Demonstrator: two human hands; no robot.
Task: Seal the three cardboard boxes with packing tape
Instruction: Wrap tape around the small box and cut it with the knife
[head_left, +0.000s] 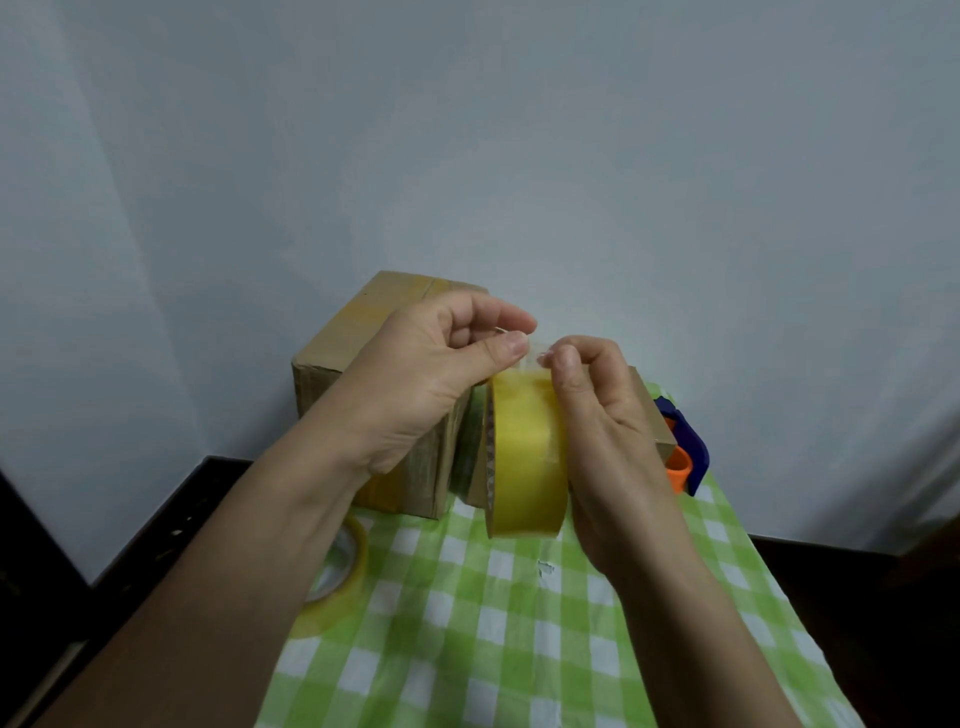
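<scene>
I hold a yellowish roll of packing tape (524, 462) upright above the green checked tablecloth (493, 623). My right hand (602, 431) wraps the roll's right side, its thumb and forefinger pinching at the roll's top. My left hand (431, 374) pinches the clear loose tape end (530, 353) above the roll. A taped cardboard box (343, 343) stands behind my left hand. Another cardboard box (655, 415) shows partly behind my right hand. A third box is not visible.
A second tape roll (340, 582) lies flat at the cloth's left edge under my left forearm. A blue and orange tape dispenser (685, 452) sits at the back right. Dark table surface (857, 597) borders the cloth; a pale wall rises behind.
</scene>
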